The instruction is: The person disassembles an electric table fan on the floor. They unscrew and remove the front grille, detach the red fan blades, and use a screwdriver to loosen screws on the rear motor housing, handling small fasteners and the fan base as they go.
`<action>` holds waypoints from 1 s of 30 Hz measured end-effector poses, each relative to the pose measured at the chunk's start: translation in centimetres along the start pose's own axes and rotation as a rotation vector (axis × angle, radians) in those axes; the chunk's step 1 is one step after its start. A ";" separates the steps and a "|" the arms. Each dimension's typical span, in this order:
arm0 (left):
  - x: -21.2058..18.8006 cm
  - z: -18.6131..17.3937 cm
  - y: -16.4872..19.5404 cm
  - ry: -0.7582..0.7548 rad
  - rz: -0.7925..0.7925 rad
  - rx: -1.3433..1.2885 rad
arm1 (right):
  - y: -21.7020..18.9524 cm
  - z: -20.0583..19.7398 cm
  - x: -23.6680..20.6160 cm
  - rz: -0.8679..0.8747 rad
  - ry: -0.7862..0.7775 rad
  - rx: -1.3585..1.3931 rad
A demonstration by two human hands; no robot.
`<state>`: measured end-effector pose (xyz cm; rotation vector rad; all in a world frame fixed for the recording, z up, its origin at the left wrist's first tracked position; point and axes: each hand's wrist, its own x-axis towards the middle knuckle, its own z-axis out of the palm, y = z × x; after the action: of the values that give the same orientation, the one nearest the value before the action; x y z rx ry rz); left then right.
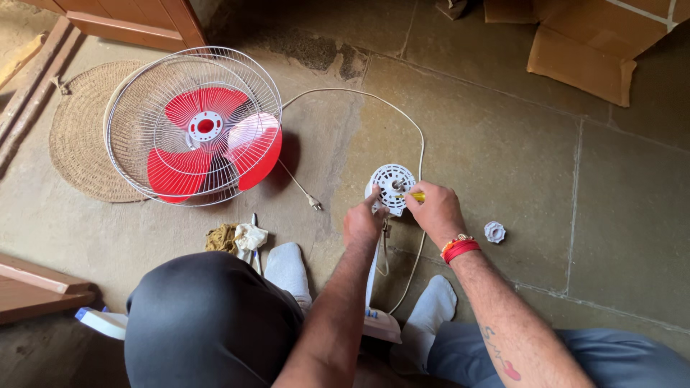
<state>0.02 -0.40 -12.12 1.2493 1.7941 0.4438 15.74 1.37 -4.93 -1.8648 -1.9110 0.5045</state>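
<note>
A white fan motor housing (392,183) stands upright on its white stand between my feet. My left hand (361,221) grips the housing's lower left side. My right hand (435,210) is closed around a yellow-handled screwdriver (415,195) whose tip meets the front of the housing near the shaft. A white power cord (374,97) loops from the motor across the stone floor to a plug (314,203).
Wire fan guards with a red three-blade propeller (208,136) lie on the floor at the left, partly over a round woven mat (75,136). A small white cap nut (494,231) rests to the right. Rags (237,237) lie by my left knee. Cardboard (589,50) sits far right.
</note>
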 end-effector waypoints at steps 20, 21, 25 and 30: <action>-0.1 0.2 -0.3 0.036 0.048 0.032 | 0.2 1.1 0.3 0.017 -0.009 0.015; 0.0 0.2 -0.3 0.036 0.046 0.028 | 0.1 1.1 0.4 0.021 -0.011 0.013; 0.0 0.2 -0.4 0.036 0.046 0.042 | 0.0 1.3 0.5 -0.003 -0.028 0.001; 0.0 0.3 -0.4 0.033 0.051 0.029 | 0.0 1.4 0.6 -0.032 -0.034 0.007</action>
<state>0.02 -0.56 -12.53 1.3173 1.8048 0.4713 15.02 2.06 -6.06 -1.8294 -1.9553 0.5360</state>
